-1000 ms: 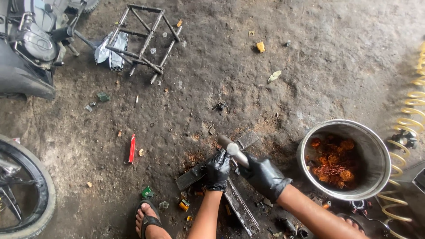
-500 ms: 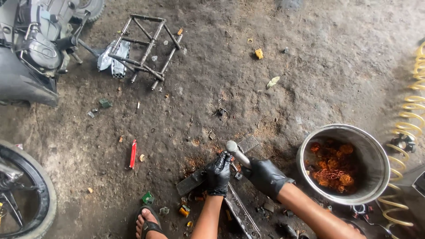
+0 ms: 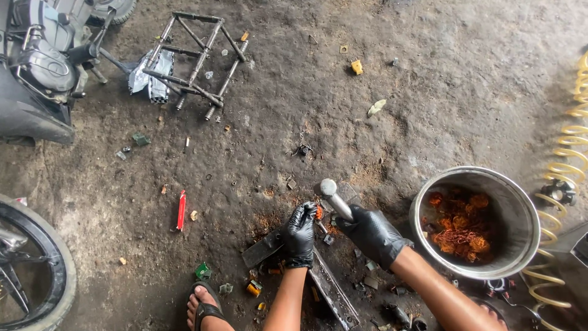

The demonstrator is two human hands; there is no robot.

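Observation:
Both my hands wear black gloves. My right hand (image 3: 373, 236) grips the handle of a metal hammer (image 3: 329, 190), its round head raised just above the ground. My left hand (image 3: 300, 234) pinches a small orange part (image 3: 318, 212) held down against a flat metal bar (image 3: 334, 291) that lies on the dirt floor. The hammer head hangs a little above and to the right of that part. A dark flat plate (image 3: 262, 249) lies just left of my left wrist.
A steel bowl (image 3: 520, 214) with orange copper-coloured pieces stands to the right. A yellow coiled hose (image 3: 572, 132) runs along the right edge. A motorbike (image 3: 43, 67), a metal frame (image 3: 196, 52), a wheel (image 3: 33, 270) and a red stick (image 3: 181, 209) lie left. My sandalled foot (image 3: 205, 306) is below.
The view has shifted a little. My hands and the hammer stay over the same spot, with the hammer head slightly lifted.

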